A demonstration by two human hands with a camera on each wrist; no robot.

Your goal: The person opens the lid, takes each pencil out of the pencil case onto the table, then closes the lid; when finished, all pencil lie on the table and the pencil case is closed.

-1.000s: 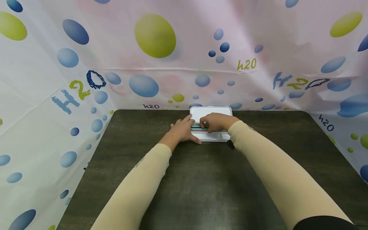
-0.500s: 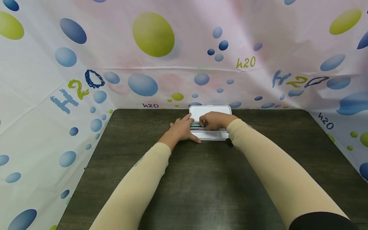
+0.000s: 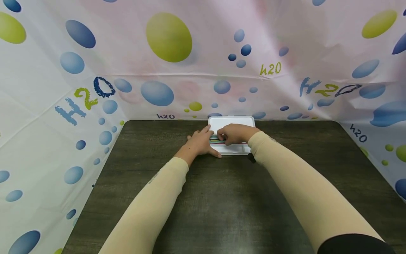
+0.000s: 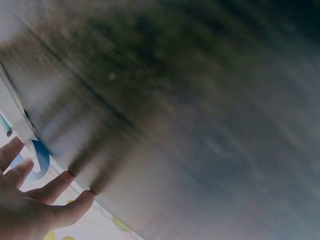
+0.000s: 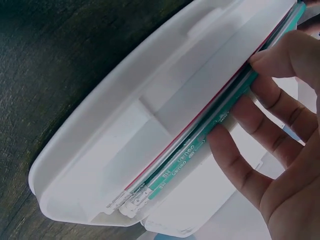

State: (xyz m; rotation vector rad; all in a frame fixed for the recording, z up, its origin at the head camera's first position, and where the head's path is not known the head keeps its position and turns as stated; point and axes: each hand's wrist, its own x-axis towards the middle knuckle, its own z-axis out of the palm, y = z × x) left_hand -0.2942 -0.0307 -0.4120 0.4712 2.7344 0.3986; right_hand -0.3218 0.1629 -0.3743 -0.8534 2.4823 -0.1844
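Sleeves: nearest us, a cream left sleeve [image 3: 152,204] and a cream right sleeve [image 3: 295,176] run in from below toward the two hands; a black band [image 3: 355,244] crosses the right one, well behind its hand.
Table: dark, wood-grained top [image 3: 203,204], spread beneath both forearms and out to either side of the hands.
Left hand: we see the left hand [image 3: 200,143] with fingers spread, set against the left end of the case, thumb by the near corner, forefinger up along the lid's edge.
Right hand: the right hand [image 3: 236,134] reaches over the case; in its wrist view we find thumb and fingers curled in, pinching at the pencils. How many it grips, we cannot tell.
Hands together or apart: just beside each other, a small gap between them in the head view.
Case: white pencil case [image 3: 231,150], between and under the hands, its bare front compartment nearer us than the right fingers.
Pencils: a bundle of pencils [image 5: 186,154] lies lengthwise in the case under the right fingertips; we note green barrels, white lettering, "HB" legible, and a red line alongside.
Lid: white lid [image 3: 222,122] turned back, beyond the right hand.
Backdrop: white cloth [image 3: 209,46] with blue and green spots, farthest out, past both hands.
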